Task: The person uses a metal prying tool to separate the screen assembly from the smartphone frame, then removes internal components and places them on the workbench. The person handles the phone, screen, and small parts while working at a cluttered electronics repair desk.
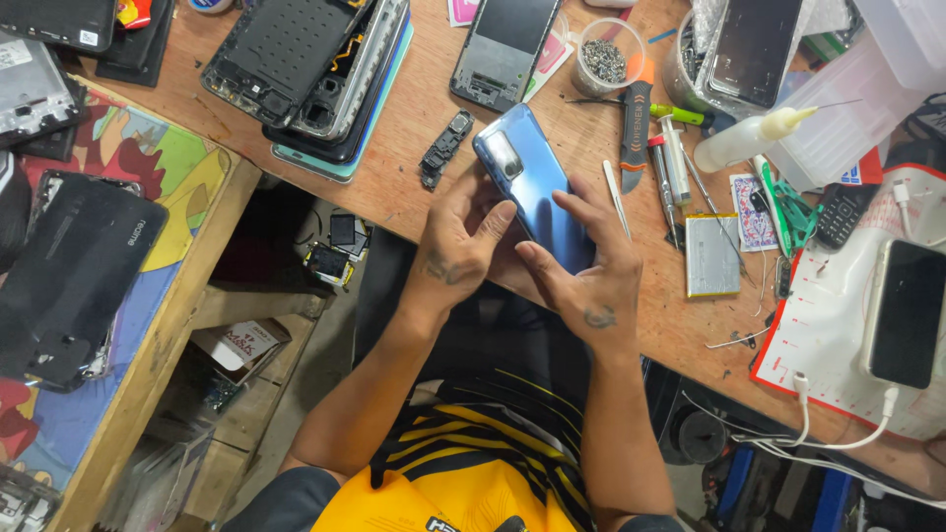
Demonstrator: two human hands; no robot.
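Both hands on a blue smartphone [533, 187], back cover up, camera block toward the far end, held at the near edge of the wooden tabletop [414, 148]. Left hand [458, 251]: thumb pressed along the phone's left long edge, fingers wrapped under it, so clamped on the phone. Right hand [586, 266]: fingers [576, 202] lie curled over the back cover w/ tips touching it, thumb at the phone's near end; also gripping the phone. Just left of the phone: small black plastic part [444, 146] lying flat on the tabletop. Just right of it: thin white spudger [617, 197], then an orange-and-black utility knife [635, 133] and a screwdriver [674, 163], all near but not touching the phone. Further right: flat silver battery [711, 254], green tweezers-like tool [783, 212], white squeeze bottle w/ needle tip [749, 138] on its side. Far side: clear cup of small screws [606, 54], a phone frame w/o back [503, 49], stack of opened phones [315, 74] at upper left. Right edge: white-and-red work mat [833, 335] carrying a black phone on a white cable [902, 315]. Left: lower side tabletop w/ colourful cover [177, 167] and a black back cover [74, 276] on it.
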